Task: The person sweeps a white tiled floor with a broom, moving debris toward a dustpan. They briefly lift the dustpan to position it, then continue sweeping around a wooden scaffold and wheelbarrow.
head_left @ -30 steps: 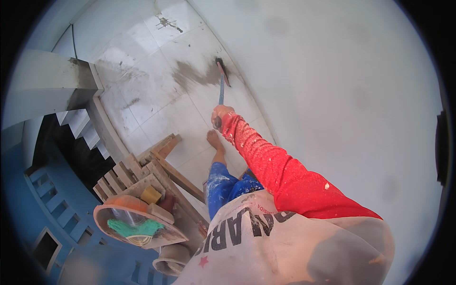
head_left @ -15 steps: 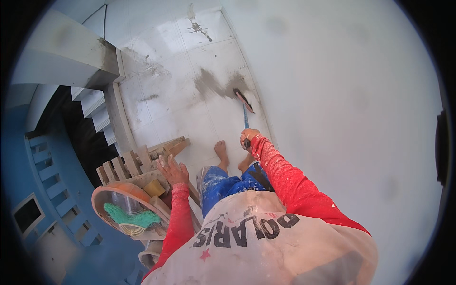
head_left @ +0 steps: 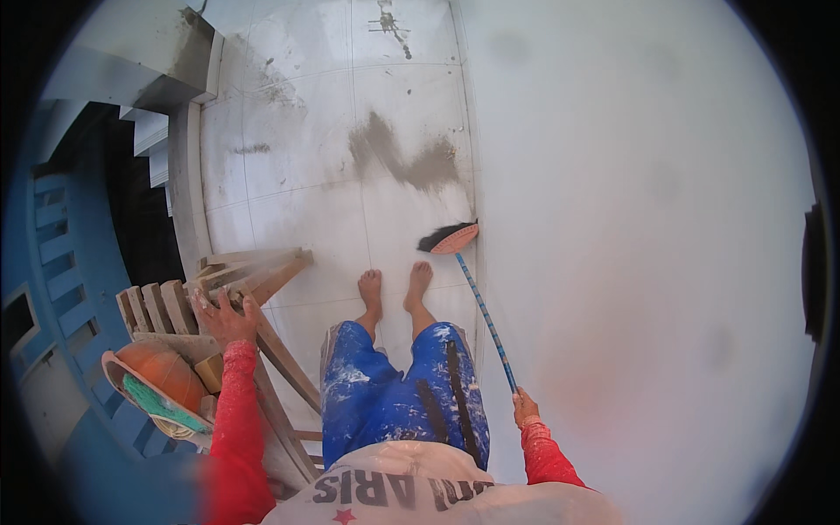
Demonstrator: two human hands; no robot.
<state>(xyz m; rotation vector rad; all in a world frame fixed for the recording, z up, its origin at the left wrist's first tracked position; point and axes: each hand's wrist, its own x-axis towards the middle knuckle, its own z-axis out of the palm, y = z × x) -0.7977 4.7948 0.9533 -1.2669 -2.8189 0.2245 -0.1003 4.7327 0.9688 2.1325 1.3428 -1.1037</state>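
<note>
My right hand [head_left: 525, 408] is closed round the blue striped handle of a broom [head_left: 487, 319], low at the right beside my shorts. The broom's salmon-pink head with black bristles [head_left: 451, 239] lies on the floor just ahead of my bare feet, close to the wall. My left hand [head_left: 229, 319], fingers spread, is over the slats of a wooden stand [head_left: 280, 359]; whether it bears on the wood I cannot tell. Beyond the broom, a grey-brown patch of dirt [head_left: 394, 157] smears the pale tiles.
Next to my left forearm are an orange rounded object [head_left: 159, 374], green mesh [head_left: 157, 407] and a small wood block [head_left: 210, 372]. A white wall [head_left: 612, 219] runs along the right. Steps [head_left: 149, 136] and a blue railing [head_left: 54, 232] lie at the left; more stains mark the far tiles.
The broom head has come back from the dirt patch toward my feet, and my right hand has drawn back to the lower right. My left hand has shifted toward the slats. The view has turned.
</note>
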